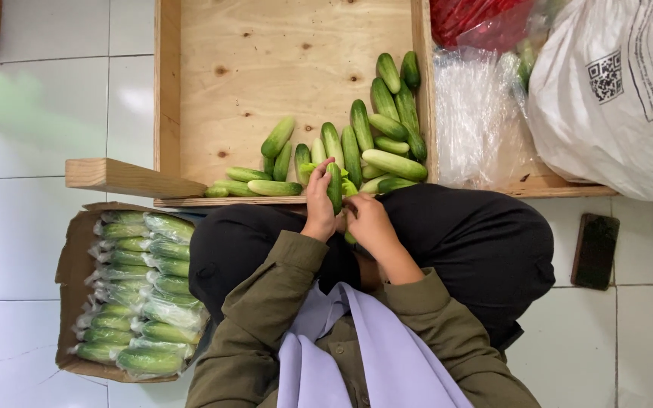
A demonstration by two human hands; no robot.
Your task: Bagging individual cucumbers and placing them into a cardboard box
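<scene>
My left hand (319, 205) is wrapped around a cucumber (335, 187), fingers curled closed along its left side, holding it upright just at the near edge of the wooden tray (266, 60). My right hand (368, 221) sits just beside it, touching the lower end of the same cucumber; its fingers are bent inward, but I cannot tell whether they grip anything, since the palm faces away from me. A bit of green shows below that hand, too small to make out.

Both hands hover over my lap, where my dark trousers (478, 242) cover my crossed legs, and my olive jacket sleeves (266, 302) run down to the wrists. A lilac cloth (372, 355) hangs down my front.

Beyond my hands, the loose cucumber pile (372, 140) lies in the tray's near right corner, some laid flat along the front rim, others pointing away toward the back.

To my left, on the white tiled floor (39, 121), stands a cardboard box (69, 249) filled with cucumbers wrapped in clear film (145, 302), stacked in rows. A loose wooden board (130, 178) rests between the box and the tray.

To my right lie clear plastic bags (470, 113), a red bag (478, 23) behind them, and a big white sack (614, 91). A dark phone (595, 251) lies on the floor near my right knee.
</scene>
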